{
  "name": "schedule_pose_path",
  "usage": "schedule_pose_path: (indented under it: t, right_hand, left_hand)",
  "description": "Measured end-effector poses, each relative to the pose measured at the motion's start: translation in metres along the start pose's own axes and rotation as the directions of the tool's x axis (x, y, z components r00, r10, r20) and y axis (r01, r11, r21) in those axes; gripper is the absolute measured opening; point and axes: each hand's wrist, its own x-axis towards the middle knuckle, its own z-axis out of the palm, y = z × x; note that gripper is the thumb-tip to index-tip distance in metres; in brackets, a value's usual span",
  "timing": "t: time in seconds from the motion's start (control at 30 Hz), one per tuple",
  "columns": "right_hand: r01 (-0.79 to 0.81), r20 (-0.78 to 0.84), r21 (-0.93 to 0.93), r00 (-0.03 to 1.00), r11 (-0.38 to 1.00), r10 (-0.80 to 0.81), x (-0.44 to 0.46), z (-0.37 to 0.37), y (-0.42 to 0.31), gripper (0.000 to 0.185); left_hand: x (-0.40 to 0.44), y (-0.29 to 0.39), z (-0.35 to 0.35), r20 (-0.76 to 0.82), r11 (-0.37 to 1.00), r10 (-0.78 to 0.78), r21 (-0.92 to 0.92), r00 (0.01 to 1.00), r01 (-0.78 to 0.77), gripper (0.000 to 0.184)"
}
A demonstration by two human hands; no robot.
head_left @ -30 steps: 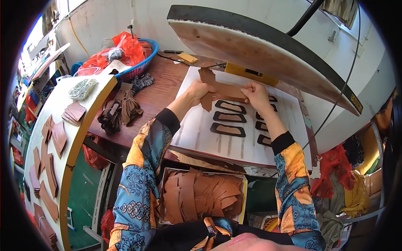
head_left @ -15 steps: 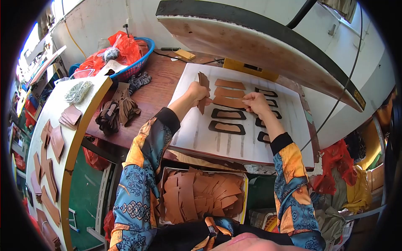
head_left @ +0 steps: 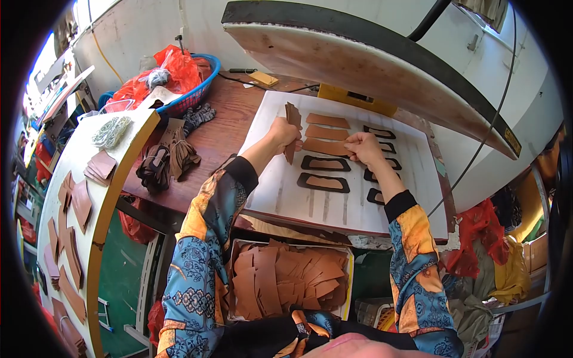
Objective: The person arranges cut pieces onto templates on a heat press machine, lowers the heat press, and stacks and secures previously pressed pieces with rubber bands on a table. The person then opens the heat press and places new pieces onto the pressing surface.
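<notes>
Near the white board's (head_left: 268, 191) far-left corner, the left hand (head_left: 285, 135) grips a strip stack (head_left: 292, 114); the right hand (head_left: 364, 148) pinches a brown strip's (head_left: 324, 147) right end, apparently positioning it; release calls for steadiness.

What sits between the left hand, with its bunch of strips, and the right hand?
One brown strip, in the head view: it spans most of the gap, with the right hand at its right end.
</notes>
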Motion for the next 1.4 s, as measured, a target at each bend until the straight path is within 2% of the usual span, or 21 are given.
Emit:
schedule_pose_path:
  t: [0.03, 0.13, 0.23, 0.33, 0.43, 0.53, 0.73, 0.93, 1.03, 1.13, 1.17, 1.27, 1.33, 1.4]
  right_hand:
    - [0.0, -0.006, -0.038, 1.0, 0.999, -0.001, 0.0, 0.0, 0.001, 0.017]
    - [0.143, -0.087, -0.398, 0.977, 0.906, -0.192, 0.004, 0.0, 0.011, 0.027]
    - [0.11, -0.107, -0.444, 0.979, 0.889, -0.174, 0.001, -0.004, 0.009, 0.038]
    - [0.13, 0.002, -0.437, 0.99, 0.89, -0.143, -0.01, -0.01, -0.003, 0.045]
    - [0.327, 0.125, -0.455, 0.944, 0.828, -0.305, -0.016, -0.014, -0.008, 0.057]
    - [0.452, 0.282, -0.421, 0.889, 0.786, -0.36, -0.007, -0.017, -0.01, 0.064]
    - [0.385, 0.405, -0.515, 0.897, 0.766, -0.179, -0.002, -0.017, -0.031, 0.063]
    - [0.44, 0.392, -0.497, 0.883, 0.748, -0.259, -0.006, -0.017, -0.03, 0.06]
    - [0.528, 0.296, -0.464, 0.849, 0.711, -0.438, -0.018, -0.015, -0.04, 0.053]
    - [0.503, 0.183, -0.207, 0.862, 0.839, -0.472, -0.051, -0.003, -0.077, 0.039]
    - [0.591, 0.146, -0.09, 0.804, 0.802, -0.576, -0.057, 0.004, -0.081, 0.035]
    - [0.784, 0.082, -0.192, 0.613, 0.591, -0.786, -0.068, 0.018, -0.099, 0.037]
    - [0.795, 0.089, -0.266, 0.584, 0.546, -0.807, -0.072, 0.026, -0.1, 0.037]
    - [0.804, 0.079, -0.334, 0.544, 0.492, -0.835, -0.077, 0.029, -0.1, 0.035]
  left_hand:
    - [0.001, 0.0, 0.0, 0.005, 1.0, -0.002, 0.004, 1.0, 0.002, 0.016]
    - [0.002, -0.001, 0.001, 0.013, 1.0, -0.002, 0.017, 1.0, 0.002, 0.016]
    - [0.002, -0.002, 0.0, 0.008, 1.0, 0.003, 0.02, 1.0, -0.004, 0.016]
    - [0.004, -0.002, 0.0, 0.014, 1.0, -0.003, 0.02, 1.0, 0.003, 0.017]
    - [0.003, -0.002, 0.0, 0.009, 1.0, -0.01, 0.029, 1.0, 0.009, 0.018]
    - [0.003, -0.001, 0.0, 0.006, 0.999, -0.013, 0.034, 1.0, 0.012, 0.018]
    - [0.0, 0.0, 0.0, 0.001, 0.999, -0.004, 0.033, 1.0, 0.004, 0.019]
    - [0.0, -0.001, -0.004, 0.02, 0.999, -0.031, 0.044, 0.999, 0.03, 0.022]
    - [-0.006, 0.003, -0.012, 0.087, 1.0, -0.013, 0.021, 0.996, 0.011, 0.03]
    - [-0.023, 0.004, -0.019, 0.254, 0.993, 0.091, -0.096, 0.963, -0.068, 0.029]
    - [-0.029, 0.004, -0.02, 0.317, 0.989, 0.12, -0.125, 0.941, -0.084, 0.028]
    - [-0.053, 0.008, -0.015, 0.454, 0.983, 0.163, -0.151, 0.876, -0.105, 0.026]
    - [-0.066, 0.01, -0.01, 0.52, 0.984, 0.155, -0.158, 0.84, -0.083, 0.026]
    - [-0.076, 0.011, -0.007, 0.515, 0.98, 0.159, -0.183, 0.843, -0.073, 0.025]
